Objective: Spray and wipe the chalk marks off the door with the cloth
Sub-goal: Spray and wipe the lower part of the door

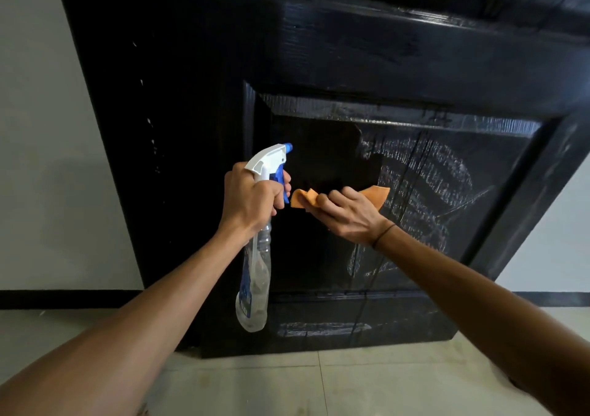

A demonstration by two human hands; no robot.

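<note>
Floor tiles fill the bottom of the frame, and your two forearms reach up from the lower corners toward the middle. Your left hand is wrapped around the neck of the spray bottle, with fingers curled at the blue trigger; the clear bottle hangs down below your fist, and its nozzle points toward the door at center frame. Just to the right, almost touching, your right hand grips the orange cloth, which pokes out on both sides of your fingers and lies against the lower panel of the black door.

Judging by that panel, you are partway through. The left part, around and above the cloth, looks dark and free of chalk. The right part, right of center in the frame, carries heavy white chalk marks, running down toward the panel's lower edge. Another pale smear sits on the bottom rail near the floor. The upper rail across the top of the frame shows only faint streaks; whether those are chalk or glare, you cannot tell from here.
</note>
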